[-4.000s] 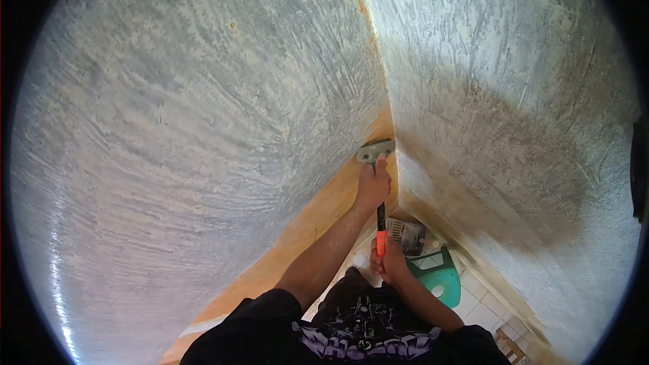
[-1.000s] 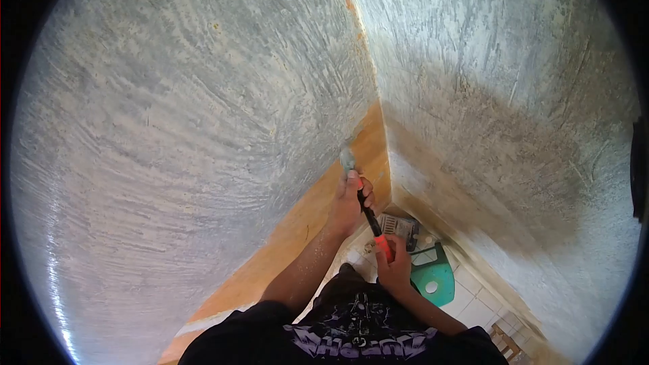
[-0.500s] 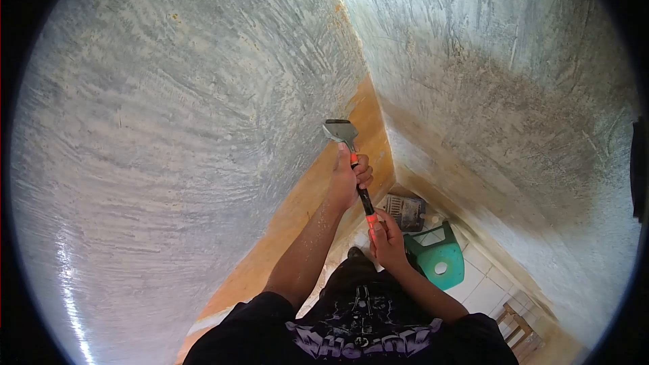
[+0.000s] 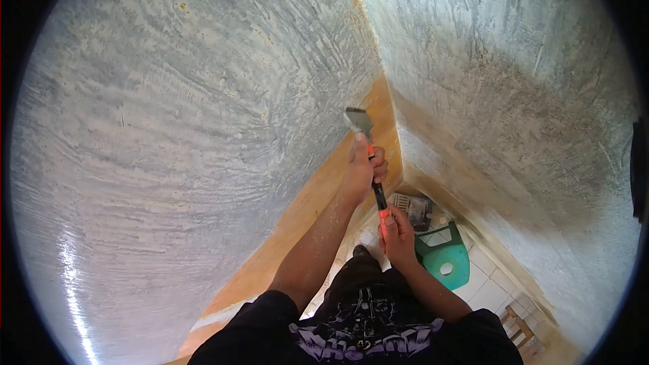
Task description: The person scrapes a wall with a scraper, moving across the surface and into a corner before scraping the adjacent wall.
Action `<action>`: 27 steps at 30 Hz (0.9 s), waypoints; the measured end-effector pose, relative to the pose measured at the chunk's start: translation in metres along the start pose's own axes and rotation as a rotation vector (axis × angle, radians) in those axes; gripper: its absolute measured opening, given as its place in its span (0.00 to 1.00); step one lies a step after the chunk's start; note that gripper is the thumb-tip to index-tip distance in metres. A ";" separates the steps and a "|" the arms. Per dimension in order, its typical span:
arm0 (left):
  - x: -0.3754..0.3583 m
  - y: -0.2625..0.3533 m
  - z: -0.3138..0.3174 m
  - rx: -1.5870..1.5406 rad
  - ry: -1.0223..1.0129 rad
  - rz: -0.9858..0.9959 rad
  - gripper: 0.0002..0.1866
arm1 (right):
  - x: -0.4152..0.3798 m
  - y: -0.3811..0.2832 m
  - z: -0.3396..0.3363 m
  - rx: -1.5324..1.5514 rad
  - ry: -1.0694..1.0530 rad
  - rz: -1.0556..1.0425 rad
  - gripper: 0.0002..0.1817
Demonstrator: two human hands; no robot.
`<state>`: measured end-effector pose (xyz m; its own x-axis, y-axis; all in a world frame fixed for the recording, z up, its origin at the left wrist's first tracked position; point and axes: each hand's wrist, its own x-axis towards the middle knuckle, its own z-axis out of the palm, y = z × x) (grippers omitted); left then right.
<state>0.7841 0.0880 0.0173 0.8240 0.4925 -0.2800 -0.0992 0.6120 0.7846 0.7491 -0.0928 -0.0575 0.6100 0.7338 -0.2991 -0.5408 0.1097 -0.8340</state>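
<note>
A long-handled scraper has its wide flat blade right by the left wall, at the border between scraped grey plaster and a strip of orange paint. My left hand is wrapped round the upper handle just below the blade, thumb laid along it. Lower down, my right hand grips the orange end of the black and orange handle. Pale specks dot my left forearm.
The right wall meets the left one in a corner ahead. Below stand a green plastic stool and a dark grey crate-like object on white floor tiles. A small wooden stool is at lower right.
Both hands and the scraper have shifted slightly right in view, with the blade a little higher and tilted more. The view itself has also moved a little. Both hands keep their hold.
</note>
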 end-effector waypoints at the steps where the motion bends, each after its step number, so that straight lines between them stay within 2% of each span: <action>1: 0.000 0.001 0.001 0.024 0.006 0.013 0.23 | -0.001 -0.001 0.002 0.017 -0.001 0.019 0.21; 6: -0.013 0.006 0.010 0.104 0.071 0.024 0.23 | -0.007 0.004 0.002 -0.007 -0.040 0.051 0.22; 9: 0.002 0.005 0.009 0.089 0.065 -0.010 0.21 | 0.003 0.005 0.003 -0.003 -0.021 0.001 0.23; 12: 0.000 0.005 0.013 0.099 0.080 0.026 0.20 | 0.000 0.002 0.005 -0.016 -0.005 0.035 0.23; 15: -0.008 0.003 0.009 0.137 0.121 0.021 0.20 | -0.009 -0.004 0.004 0.009 -0.086 0.070 0.22; 18: -0.005 0.001 0.010 0.164 0.147 0.021 0.20 | -0.008 -0.001 0.007 0.079 -0.046 0.102 0.23; 27: -0.013 0.009 0.019 0.153 0.200 0.013 0.20 | -0.015 -0.016 0.014 0.062 -0.094 0.129 0.28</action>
<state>0.7829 0.0756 0.0387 0.6953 0.6214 -0.3611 -0.0108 0.5114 0.8593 0.7407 -0.0965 -0.0334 0.4779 0.8037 -0.3546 -0.6474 0.0494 -0.7605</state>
